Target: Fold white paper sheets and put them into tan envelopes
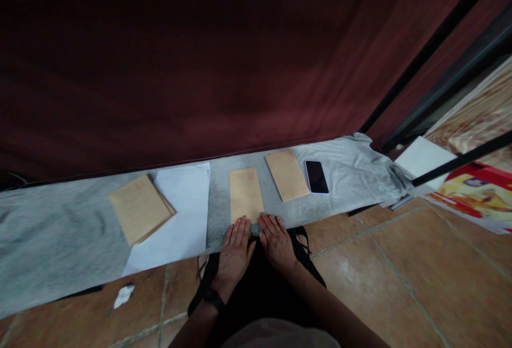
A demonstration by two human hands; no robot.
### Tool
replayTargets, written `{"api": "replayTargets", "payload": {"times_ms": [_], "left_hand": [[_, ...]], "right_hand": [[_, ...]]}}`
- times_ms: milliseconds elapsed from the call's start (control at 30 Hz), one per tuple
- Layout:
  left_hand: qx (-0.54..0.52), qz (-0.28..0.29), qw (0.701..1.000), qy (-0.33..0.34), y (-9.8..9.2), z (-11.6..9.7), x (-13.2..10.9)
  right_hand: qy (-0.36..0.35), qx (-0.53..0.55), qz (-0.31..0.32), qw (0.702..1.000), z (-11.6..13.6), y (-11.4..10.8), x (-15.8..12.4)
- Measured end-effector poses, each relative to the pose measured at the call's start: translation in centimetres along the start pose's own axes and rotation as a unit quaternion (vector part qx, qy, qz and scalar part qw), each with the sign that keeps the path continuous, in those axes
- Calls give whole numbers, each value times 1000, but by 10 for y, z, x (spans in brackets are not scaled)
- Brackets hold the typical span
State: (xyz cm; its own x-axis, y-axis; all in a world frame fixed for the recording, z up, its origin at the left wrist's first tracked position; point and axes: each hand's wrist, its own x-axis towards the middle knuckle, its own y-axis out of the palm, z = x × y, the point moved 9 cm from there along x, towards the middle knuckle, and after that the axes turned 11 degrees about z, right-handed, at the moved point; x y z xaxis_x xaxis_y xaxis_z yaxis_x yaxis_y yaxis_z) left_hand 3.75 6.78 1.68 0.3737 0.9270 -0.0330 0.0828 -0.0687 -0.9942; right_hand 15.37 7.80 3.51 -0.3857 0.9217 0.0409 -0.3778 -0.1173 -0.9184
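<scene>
A brown paper envelope (245,193) lies flat in front of me on the grey cloth. My left hand (235,249) rests palm down with its fingers stretched out, the tips over the envelope's near edge. Flat beside it, my right hand (277,241) has its fingertips at the near right corner of the same envelope. Neither hand grips anything. To the right of this envelope is another stack of brown envelopes (287,175). More brown envelopes (141,208) are piled at the left, partly over white paper sheets (188,209).
A smartphone (317,177) lies right of the envelopes. The grey cloth (48,225) covers a long narrow surface before a dark red curtain (200,71). Black poles (432,49) and a red and yellow box (480,193) stand at the right. Crumpled white tissue (124,296) is on the tiled floor.
</scene>
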Motion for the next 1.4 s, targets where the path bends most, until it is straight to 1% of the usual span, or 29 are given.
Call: {"api": "replayTargets", "payload": {"times_ms": [100,133,233,300,367,467,567,667,867,1000,1167,1267,1333,1400], "left_hand": [[8,-11,1000,7,2,-1,-1],[17,-16,1000,12,3,-2,-1],[48,-34,998,13,5,-4,-2],[59,-42,997,0,5,-4,-3],[60,-45,997,-7,3,-4,-4],[49,-46,998,-4,-2,-7,-6],[38,-46,998,-1,-7,-8,-6],[39,-41,998,-8,-8,-9,-6],[45,-25,998,-36,-1,-17,-1],[38,-14,998,-53,2,-20,2],[41,15,998,-42,5,-17,3],[55,24,998,-31,6,-17,4],[68,23,997,-33,6,-18,4],[80,20,996,-35,6,-19,4]], "right_hand": [[23,2,-2,1000,8,-3,6],[19,3,-1,1000,14,-3,9],[-25,7,2,1000,35,1,12],[-45,3,-5,999,42,5,10],[-45,-4,-17,999,38,8,6],[-36,-12,-24,999,25,10,1],[-20,-19,-31,999,10,7,-1],[-11,-28,-37,999,1,5,-4],[-9,-39,-51,998,-1,5,-5],[-12,-44,-43,998,0,4,-5],[-10,-29,-25,999,-5,-3,-2],[34,-17,-20,999,-15,-8,7],[72,-11,-26,997,-23,-12,15],[95,0,-29,995,-28,-14,24]]}}
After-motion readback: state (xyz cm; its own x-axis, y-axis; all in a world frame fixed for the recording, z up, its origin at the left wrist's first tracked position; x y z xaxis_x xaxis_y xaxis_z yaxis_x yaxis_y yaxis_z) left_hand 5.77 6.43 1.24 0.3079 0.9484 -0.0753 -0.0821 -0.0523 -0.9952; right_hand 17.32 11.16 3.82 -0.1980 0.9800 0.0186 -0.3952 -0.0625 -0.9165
